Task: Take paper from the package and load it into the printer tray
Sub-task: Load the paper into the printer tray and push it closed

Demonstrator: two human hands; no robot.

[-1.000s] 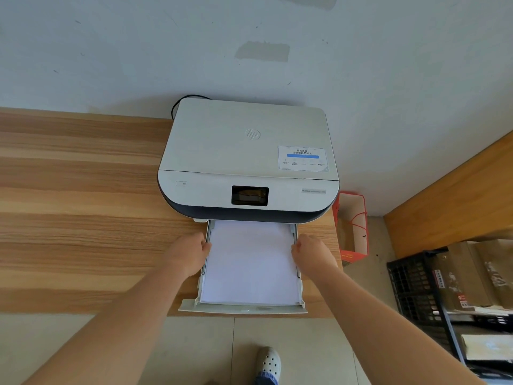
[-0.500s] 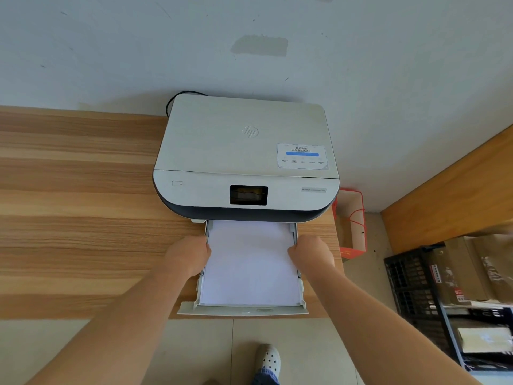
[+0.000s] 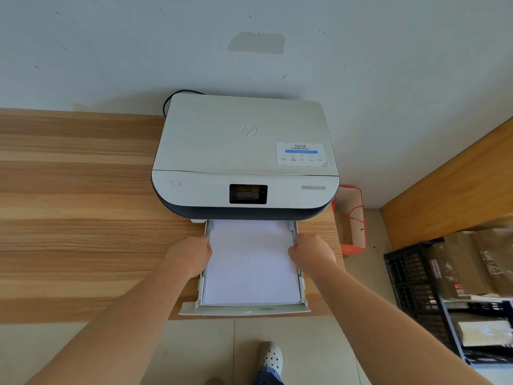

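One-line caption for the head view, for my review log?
Both hands, left and right, grip the sides of the pulled-out printer tray loaded with paper.

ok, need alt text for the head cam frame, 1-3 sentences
A person's left hand and right hand grip the side rails of a pulled-out white plastic printer tray holding a stack of white paper. The tray extends from a white and dark grey inkjet printer standing on a light wooden desk against a pale wall.

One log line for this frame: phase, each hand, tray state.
phase: seating paper | left hand: on tray's left rail | right hand: on right rail | tray: pulled out of printer, loaded
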